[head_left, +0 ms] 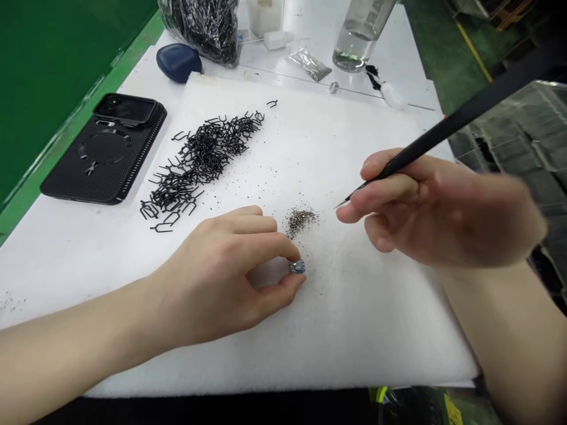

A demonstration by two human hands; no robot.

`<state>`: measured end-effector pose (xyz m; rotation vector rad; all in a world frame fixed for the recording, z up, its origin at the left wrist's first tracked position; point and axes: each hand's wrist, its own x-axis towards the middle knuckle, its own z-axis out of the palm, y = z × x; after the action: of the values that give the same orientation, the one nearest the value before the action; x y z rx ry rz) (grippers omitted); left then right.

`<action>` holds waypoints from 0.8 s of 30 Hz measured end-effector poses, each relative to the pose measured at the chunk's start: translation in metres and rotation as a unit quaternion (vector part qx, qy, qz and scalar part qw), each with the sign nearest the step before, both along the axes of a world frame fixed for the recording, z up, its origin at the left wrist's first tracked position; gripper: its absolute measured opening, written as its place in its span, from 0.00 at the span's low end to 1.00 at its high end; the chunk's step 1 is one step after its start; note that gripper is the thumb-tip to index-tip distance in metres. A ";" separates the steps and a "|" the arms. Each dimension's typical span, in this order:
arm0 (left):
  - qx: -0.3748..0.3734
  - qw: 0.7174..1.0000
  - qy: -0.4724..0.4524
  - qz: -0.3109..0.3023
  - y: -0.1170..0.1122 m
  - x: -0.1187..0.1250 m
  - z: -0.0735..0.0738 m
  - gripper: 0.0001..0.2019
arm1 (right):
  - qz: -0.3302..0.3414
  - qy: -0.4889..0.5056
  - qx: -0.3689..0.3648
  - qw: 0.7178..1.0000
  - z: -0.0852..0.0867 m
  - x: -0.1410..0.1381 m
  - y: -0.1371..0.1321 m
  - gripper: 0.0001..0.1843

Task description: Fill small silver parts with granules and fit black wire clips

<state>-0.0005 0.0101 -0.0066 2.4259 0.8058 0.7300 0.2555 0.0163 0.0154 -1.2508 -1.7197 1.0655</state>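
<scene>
My left hand (pixel 221 271) pinches a small shiny metal part (pixel 297 267) between thumb and forefinger, low over a white foam pad (pixel 354 330). My right hand (pixel 429 206), slightly blurred, holds slender black tweezers (pixel 443 130), their fine tip pointing left. That tip hangs just right of a small heap of dark granules (pixel 302 221), which lies between my hands. Further left on the pad, a loose pile of bent black wire clips (pixel 199 159) stretches diagonally.
A phone in a black case (pixel 104 147) lies left of the pad. Along the far side are a dark blue pouch (pixel 178 62), a plastic bag of black parts (pixel 208 29), a small foil packet (pixel 310 64) and a glass bottle holding water (pixel 361 35).
</scene>
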 end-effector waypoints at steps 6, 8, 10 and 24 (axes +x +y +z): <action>-0.015 1.000 0.007 -0.001 0.000 -0.001 0.003 0.03 | 0.062 0.103 -0.034 0.992 -0.011 -0.005 -0.007 0.08; -0.019 1.000 0.016 -0.003 -0.001 -0.001 0.004 0.03 | 0.082 0.056 -0.004 0.995 -0.013 -0.004 -0.007 0.10; -0.019 1.000 0.012 -0.007 -0.001 -0.001 0.004 0.03 | 0.098 0.023 0.028 0.994 -0.013 -0.002 -0.004 0.12; -0.043 0.999 0.028 -0.016 0.002 0.000 0.005 0.04 | -0.015 -0.027 0.039 0.999 -0.016 -0.006 -0.006 0.19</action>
<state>-0.0007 0.0118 -0.0021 2.3860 0.8011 0.6054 0.2495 0.0107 -0.0010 -1.2624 -1.7602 0.9467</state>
